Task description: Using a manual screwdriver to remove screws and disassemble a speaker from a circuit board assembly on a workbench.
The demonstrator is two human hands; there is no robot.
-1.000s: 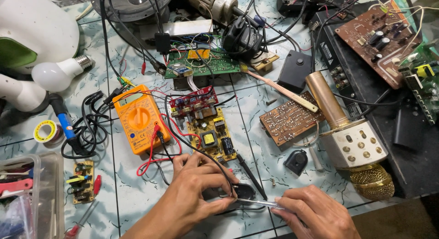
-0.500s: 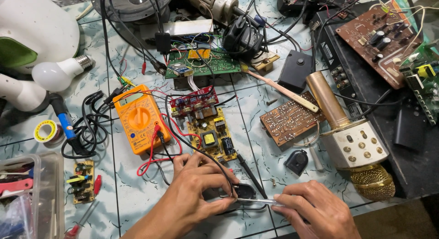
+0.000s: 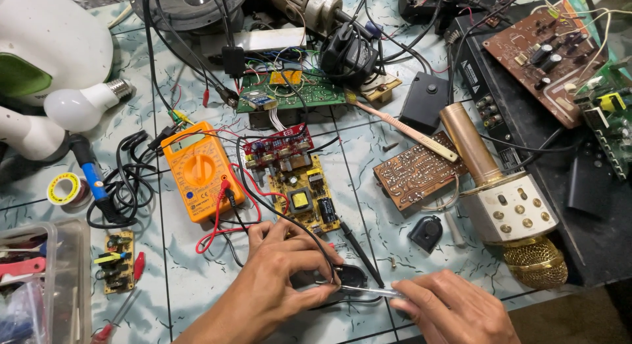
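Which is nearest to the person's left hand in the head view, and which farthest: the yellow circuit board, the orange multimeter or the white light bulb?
From the left hand:
1. Yellow circuit board, just above the fingers.
2. Orange multimeter, up and to the left.
3. White light bulb, far upper left.

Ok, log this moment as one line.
left hand holds small black part | right hand holds thin metal tool, tip at part | orange multimeter beside

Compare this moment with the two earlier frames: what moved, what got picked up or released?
Almost nothing changed. The left hand still steadies the small black part, and the right hand still holds the thin metal tool against it; nothing picked up or released. The orange multimeter, yellow circuit board and gold microphone lie as before.
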